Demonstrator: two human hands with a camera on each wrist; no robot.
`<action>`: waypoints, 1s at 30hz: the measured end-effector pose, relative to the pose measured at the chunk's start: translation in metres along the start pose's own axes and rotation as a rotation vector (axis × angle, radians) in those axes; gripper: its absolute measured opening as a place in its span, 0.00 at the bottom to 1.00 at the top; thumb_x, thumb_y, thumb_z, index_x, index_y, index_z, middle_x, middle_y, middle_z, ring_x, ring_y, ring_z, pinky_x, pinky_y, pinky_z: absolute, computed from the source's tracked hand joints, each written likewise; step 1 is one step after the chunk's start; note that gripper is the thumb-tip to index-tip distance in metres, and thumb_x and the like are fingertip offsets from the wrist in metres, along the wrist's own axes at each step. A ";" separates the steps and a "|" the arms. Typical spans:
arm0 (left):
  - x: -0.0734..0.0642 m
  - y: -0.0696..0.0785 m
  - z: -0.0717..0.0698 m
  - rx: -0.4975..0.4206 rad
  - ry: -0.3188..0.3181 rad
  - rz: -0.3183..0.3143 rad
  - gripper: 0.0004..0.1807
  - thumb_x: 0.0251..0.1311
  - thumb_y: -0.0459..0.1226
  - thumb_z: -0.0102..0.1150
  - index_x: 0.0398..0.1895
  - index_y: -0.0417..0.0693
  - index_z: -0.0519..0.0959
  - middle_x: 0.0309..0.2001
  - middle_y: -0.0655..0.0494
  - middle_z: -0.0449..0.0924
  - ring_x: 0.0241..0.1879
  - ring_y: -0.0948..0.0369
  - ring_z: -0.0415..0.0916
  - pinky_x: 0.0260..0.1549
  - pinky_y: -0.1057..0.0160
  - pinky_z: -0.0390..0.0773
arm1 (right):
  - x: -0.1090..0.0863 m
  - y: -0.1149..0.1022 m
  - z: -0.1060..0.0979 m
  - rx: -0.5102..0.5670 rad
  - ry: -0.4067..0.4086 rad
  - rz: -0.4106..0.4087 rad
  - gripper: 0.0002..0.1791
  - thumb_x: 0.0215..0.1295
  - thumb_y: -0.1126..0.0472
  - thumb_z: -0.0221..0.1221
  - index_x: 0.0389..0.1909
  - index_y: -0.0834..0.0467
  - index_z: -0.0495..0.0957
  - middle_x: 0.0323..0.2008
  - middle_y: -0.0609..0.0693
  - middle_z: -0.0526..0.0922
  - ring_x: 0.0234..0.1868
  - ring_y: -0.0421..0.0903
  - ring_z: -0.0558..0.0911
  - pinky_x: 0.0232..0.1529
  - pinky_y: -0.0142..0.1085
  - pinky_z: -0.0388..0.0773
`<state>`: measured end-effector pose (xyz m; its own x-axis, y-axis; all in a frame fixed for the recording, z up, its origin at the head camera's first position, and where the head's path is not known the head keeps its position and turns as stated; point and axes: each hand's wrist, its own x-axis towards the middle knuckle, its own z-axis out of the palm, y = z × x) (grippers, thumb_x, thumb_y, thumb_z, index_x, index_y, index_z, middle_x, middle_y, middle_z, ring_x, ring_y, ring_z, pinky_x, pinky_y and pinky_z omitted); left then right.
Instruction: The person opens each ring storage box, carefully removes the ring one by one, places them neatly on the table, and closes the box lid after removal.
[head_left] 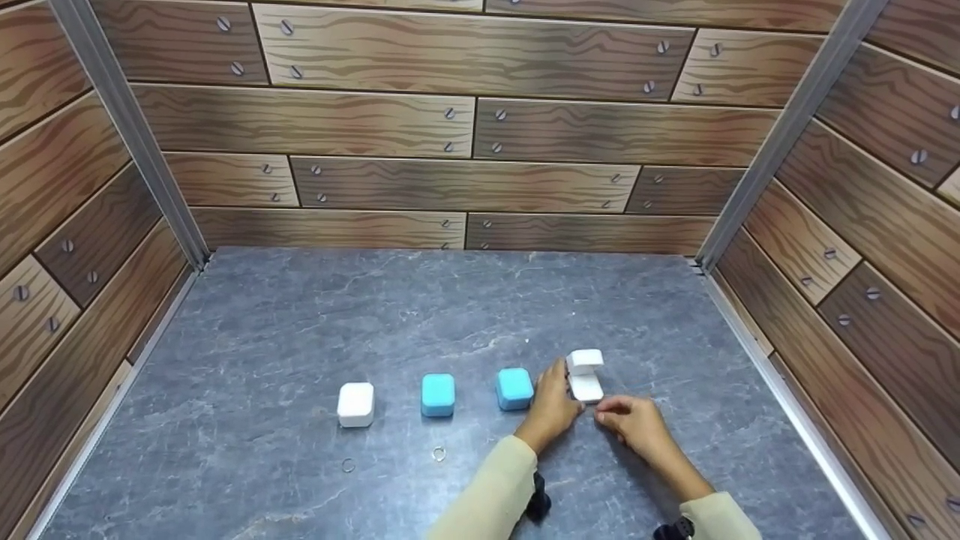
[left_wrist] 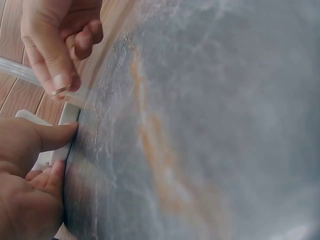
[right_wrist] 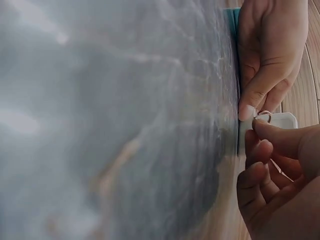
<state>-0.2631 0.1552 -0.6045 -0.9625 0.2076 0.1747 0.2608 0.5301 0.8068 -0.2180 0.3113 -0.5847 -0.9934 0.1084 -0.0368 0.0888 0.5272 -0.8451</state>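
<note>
At the right of the row in the head view, a white ring box (head_left: pixel 586 388) stands with its lid up. My left hand (head_left: pixel 553 401) grips its base from the left, the thumb at the front edge. My right hand (head_left: pixel 641 429) is just right of the box's front. It pinches a small ring (right_wrist: pixel 265 115) between thumb and forefinger, close to the box in the right wrist view. In the left wrist view the ring (left_wrist: pixel 60 91) shows at the fingertips. The inside of the box is too small to make out.
Left of my hands stand a blue box (head_left: pixel 514 389), another blue box (head_left: pixel 438 396) and a white box (head_left: pixel 355 406), all with lids down. Nearer me lie a ring (head_left: pixel 439 453) and a thinner ring (head_left: pixel 348 465). Wood-patterned walls (head_left: pixel 472 127) enclose the grey marbled table (head_left: pixel 315 322).
</note>
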 end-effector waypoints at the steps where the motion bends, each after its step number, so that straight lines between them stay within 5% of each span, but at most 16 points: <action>1: 0.000 0.000 0.000 0.004 0.003 0.005 0.36 0.50 0.30 0.74 0.63 0.43 0.69 0.55 0.49 0.78 0.58 0.50 0.73 0.60 0.56 0.74 | -0.002 0.000 0.000 -0.024 -0.008 -0.004 0.02 0.58 0.70 0.68 0.32 0.65 0.85 0.21 0.46 0.81 0.16 0.38 0.70 0.17 0.28 0.68; 12: -0.002 0.000 -0.003 0.007 -0.004 0.023 0.36 0.49 0.30 0.74 0.63 0.44 0.69 0.52 0.51 0.79 0.52 0.55 0.74 0.55 0.60 0.74 | -0.015 0.000 -0.006 -0.172 -0.099 -0.067 0.02 0.59 0.68 0.67 0.31 0.63 0.87 0.27 0.52 0.86 0.19 0.40 0.74 0.20 0.30 0.72; 30: -0.001 0.000 -0.001 -0.015 -0.015 -0.018 0.38 0.52 0.31 0.73 0.67 0.43 0.68 0.58 0.49 0.78 0.57 0.53 0.73 0.60 0.58 0.73 | -0.017 -0.005 -0.010 -0.231 -0.076 -0.095 0.03 0.61 0.67 0.65 0.34 0.61 0.87 0.32 0.51 0.88 0.32 0.40 0.81 0.33 0.29 0.76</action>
<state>-0.2621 0.1538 -0.6037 -0.9658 0.2106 0.1512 0.2418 0.5216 0.8182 -0.2012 0.3157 -0.5747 -0.9999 -0.0099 -0.0104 0.0002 0.7112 -0.7030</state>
